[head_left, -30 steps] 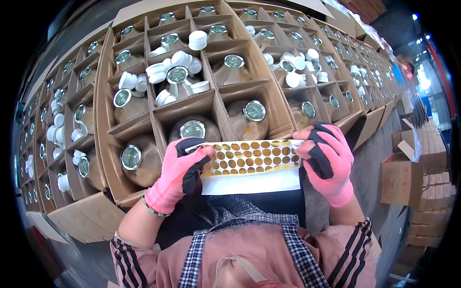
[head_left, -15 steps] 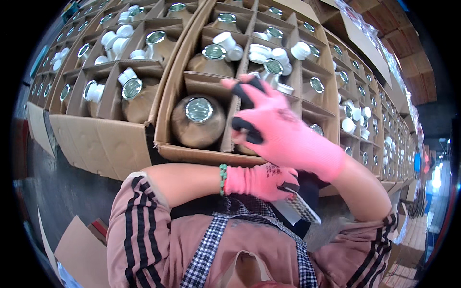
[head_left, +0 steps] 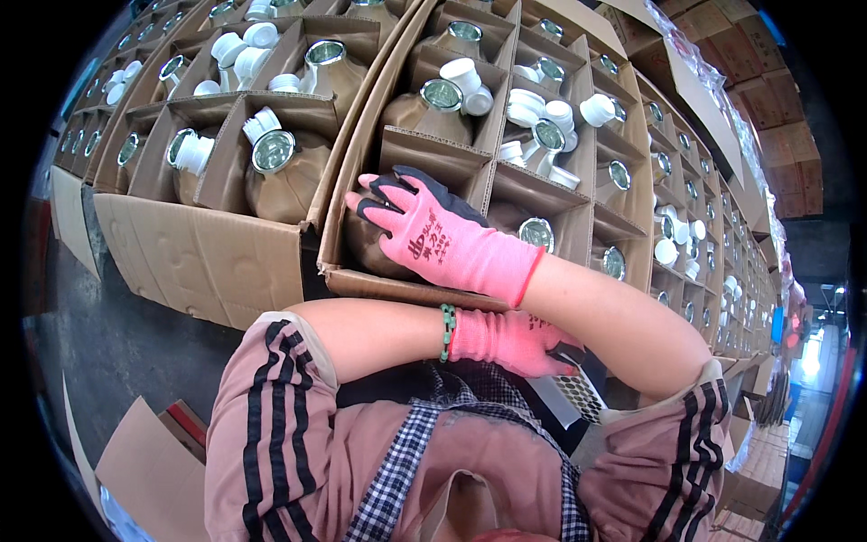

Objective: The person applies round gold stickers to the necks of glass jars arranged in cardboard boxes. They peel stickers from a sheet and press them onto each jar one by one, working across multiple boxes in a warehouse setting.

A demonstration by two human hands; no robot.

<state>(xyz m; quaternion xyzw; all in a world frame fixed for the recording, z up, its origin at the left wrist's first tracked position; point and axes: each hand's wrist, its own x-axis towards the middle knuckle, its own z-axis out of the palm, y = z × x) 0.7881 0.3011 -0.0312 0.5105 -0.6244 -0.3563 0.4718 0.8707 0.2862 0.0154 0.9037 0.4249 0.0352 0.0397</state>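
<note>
From my remote seat I see, nearest, the left hand (head_left: 519, 345) gripping a dotted sticker sheet (head_left: 578, 397) below the crossed right forearm, which could crease the sheet if it brushes it. Just beyond, the right hand (head_left: 420, 230) lies with fingers part spread over a brown bottle (head_left: 368, 253) in the carton's (head_left: 397, 288) near-left compartment; I cannot tell whether it grips, and lopsided pressure could tip the bottle. Farther back, loose white caps (head_left: 526, 107) could tumble if the carton is jolted.
</note>
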